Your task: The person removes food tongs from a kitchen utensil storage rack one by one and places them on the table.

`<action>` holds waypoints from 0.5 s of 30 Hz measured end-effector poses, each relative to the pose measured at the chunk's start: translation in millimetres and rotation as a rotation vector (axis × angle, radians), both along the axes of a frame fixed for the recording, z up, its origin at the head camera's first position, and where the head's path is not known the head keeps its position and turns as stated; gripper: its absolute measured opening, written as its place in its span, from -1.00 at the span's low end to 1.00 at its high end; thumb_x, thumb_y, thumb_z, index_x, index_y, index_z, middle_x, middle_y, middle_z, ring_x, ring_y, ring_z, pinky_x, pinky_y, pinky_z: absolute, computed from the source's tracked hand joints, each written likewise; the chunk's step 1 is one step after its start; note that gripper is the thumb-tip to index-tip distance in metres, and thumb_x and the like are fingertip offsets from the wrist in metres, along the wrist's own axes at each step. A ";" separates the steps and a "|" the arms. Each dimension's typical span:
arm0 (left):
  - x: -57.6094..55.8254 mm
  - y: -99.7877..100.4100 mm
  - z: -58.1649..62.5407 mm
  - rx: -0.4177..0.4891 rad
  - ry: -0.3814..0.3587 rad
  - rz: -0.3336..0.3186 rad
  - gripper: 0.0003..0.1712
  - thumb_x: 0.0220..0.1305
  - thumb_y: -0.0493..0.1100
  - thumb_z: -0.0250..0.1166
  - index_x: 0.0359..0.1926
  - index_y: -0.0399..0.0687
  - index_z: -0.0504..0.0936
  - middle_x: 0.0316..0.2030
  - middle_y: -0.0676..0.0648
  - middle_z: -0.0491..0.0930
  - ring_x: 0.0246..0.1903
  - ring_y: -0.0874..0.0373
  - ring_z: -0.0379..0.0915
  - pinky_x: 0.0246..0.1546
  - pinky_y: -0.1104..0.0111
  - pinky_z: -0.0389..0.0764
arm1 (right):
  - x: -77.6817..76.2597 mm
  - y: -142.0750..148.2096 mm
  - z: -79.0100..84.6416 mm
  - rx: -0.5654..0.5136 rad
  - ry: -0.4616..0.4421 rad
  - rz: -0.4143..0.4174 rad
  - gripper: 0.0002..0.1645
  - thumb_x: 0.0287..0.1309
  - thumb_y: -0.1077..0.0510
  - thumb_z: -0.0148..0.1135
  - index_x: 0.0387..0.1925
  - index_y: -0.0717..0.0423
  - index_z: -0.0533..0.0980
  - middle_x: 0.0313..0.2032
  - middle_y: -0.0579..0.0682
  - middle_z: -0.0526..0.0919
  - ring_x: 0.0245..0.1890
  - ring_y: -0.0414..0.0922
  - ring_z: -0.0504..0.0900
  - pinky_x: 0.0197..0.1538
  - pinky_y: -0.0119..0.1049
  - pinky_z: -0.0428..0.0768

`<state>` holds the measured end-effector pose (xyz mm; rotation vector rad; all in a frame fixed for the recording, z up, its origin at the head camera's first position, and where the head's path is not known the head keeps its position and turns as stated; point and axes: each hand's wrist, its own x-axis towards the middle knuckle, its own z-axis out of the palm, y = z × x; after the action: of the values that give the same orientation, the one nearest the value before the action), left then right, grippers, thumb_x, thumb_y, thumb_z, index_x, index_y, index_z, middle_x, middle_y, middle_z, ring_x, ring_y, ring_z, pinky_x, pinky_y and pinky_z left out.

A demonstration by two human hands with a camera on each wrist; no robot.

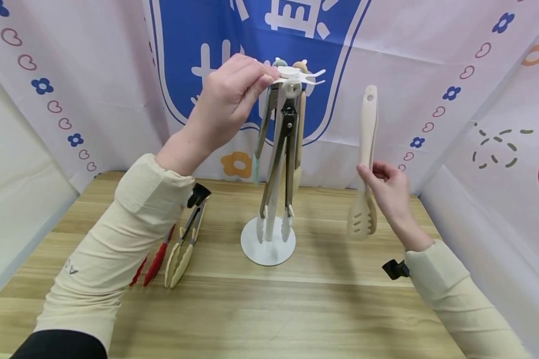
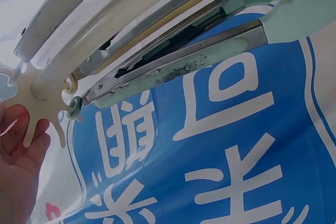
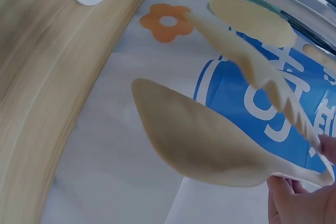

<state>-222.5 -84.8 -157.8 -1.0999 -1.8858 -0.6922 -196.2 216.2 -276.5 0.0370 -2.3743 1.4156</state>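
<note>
While our left hand (image 1: 226,99) is pinching the rack (image 1: 269,255) by its hooked top, our right hand (image 1: 392,193) is gripping cream tongs (image 1: 368,130) right of the rack. Left of it, our sleeve (image 1: 87,279), its lettering (image 1: 73,269) readable only as an A, is hiding part of the red tongs (image 1: 156,263) beside yellow tongs (image 1: 182,268). Our left hand and the hanging tongs (image 1: 275,164) are partly covering white characters (image 1: 205,60) behind.

Toward the back of the desk (image 1: 269,309), at the middle, a stand (image 1: 268,255). On it, hung tongs (image 1: 289,122), perhaps three, overlapping in view. At its top, the left hand (image 1: 229,94). To its left, on the desk, two tongs (image 1: 183,264), partly behind the left sleeve (image 1: 148,214). To its right, above the desk, upright tongs (image 1: 367,134) in the right hand (image 1: 390,193). Behind all, a backdrop (image 1: 400,65).
</note>
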 end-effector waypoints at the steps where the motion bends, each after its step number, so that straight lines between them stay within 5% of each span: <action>1: 0.2 -0.1 0.0 0.001 -0.003 0.000 -0.74 0.33 -0.27 0.01 -0.20 -0.37 0.58 -0.22 -0.21 0.59 -0.09 0.02 0.44 0.22 0.43 0.18 | 0.0 0.8 -0.8 0.014 -0.010 -0.011 -0.46 0.10 -0.04 0.22 -0.11 0.37 0.48 -0.43 -0.24 0.51 -0.41 -0.34 0.48 -0.33 -0.62 0.47; 15: 0.8 -0.4 -0.3 0.000 -0.010 0.003 -0.74 0.33 -0.27 0.01 -0.20 -0.36 0.58 -0.22 -0.21 0.59 -0.08 0.02 0.43 0.23 0.43 0.17 | -2.8 11.6 -18.9 0.134 -0.049 -0.089 -0.47 -0.02 -0.03 0.33 -0.19 0.37 0.53 -0.31 0.23 0.62 -0.51 -0.44 0.48 -0.44 -0.63 0.50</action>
<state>-221.7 -85.2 -158.1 -1.0957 -1.8951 -0.6970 -198.9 227.8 -295.5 -0.0683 -2.4746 1.2290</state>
